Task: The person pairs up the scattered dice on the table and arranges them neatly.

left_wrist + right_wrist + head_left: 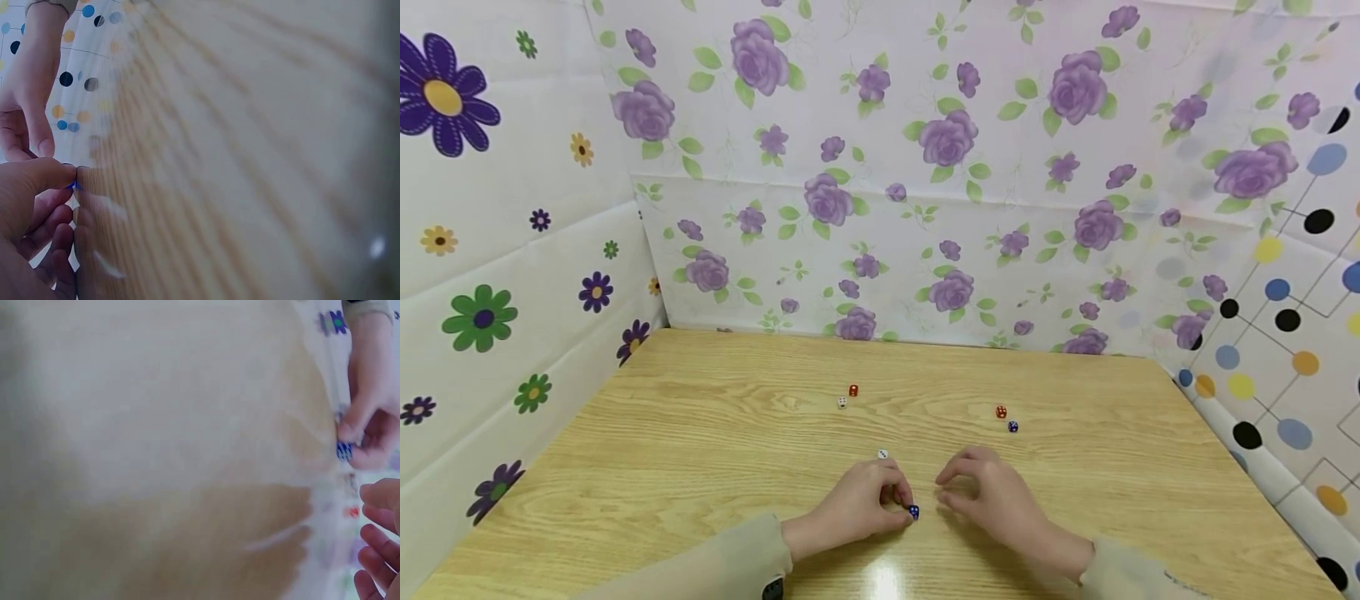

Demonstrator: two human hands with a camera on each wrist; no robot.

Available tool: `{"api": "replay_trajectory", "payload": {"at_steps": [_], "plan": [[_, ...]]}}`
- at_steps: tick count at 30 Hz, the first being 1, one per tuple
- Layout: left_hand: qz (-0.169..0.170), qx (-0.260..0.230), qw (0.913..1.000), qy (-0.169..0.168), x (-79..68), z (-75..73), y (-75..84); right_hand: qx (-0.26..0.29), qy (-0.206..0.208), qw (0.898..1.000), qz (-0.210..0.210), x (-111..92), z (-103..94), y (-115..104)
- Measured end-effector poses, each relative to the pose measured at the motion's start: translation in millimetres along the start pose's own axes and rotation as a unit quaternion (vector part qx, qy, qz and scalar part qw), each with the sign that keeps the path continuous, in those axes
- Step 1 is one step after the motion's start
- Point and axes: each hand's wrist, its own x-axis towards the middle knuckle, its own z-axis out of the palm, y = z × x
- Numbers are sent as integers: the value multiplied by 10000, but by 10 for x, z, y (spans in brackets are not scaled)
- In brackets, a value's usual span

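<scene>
Between thumb and fingertip my left hand pinches a blue die at the tabletop; the same blue die shows at its fingertips in the right wrist view. Just beyond that hand lies a white die, partly hidden by the knuckles. My right hand hovers a short way to the right, fingers loosely bent and apart, holding nothing. Farther back on the left, a red die sits beside another white die. On the right, a red die lies close to a second blue die.
The wood-grain table spreads under both hands. A cloth with purple flowers hangs at its back edge. A flowered cloth borders the left side and a dotted cloth the right.
</scene>
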Motion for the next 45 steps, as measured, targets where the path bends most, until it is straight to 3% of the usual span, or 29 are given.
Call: {"api": "replay_trajectory", "payload": {"at_steps": [6,14,21,31,45], "plan": [[-64,-155,9998,-65,1,-10,-9,-438,389,9979,-272,126,-203,210],[-14,-187,9998,-71,1,-8,-16,-825,554,9933,-589,289,-495,727],[12,-192,9998,-81,9,-6,-24,-1037,538,9923,-421,321,-636,1045],[-21,-262,9996,-124,10,-10,-23,-1137,70,9935,-45,336,-627,1247],[12,-158,9998,-143,11,-4,-36,-999,-206,9941,357,391,-539,1308]]}}
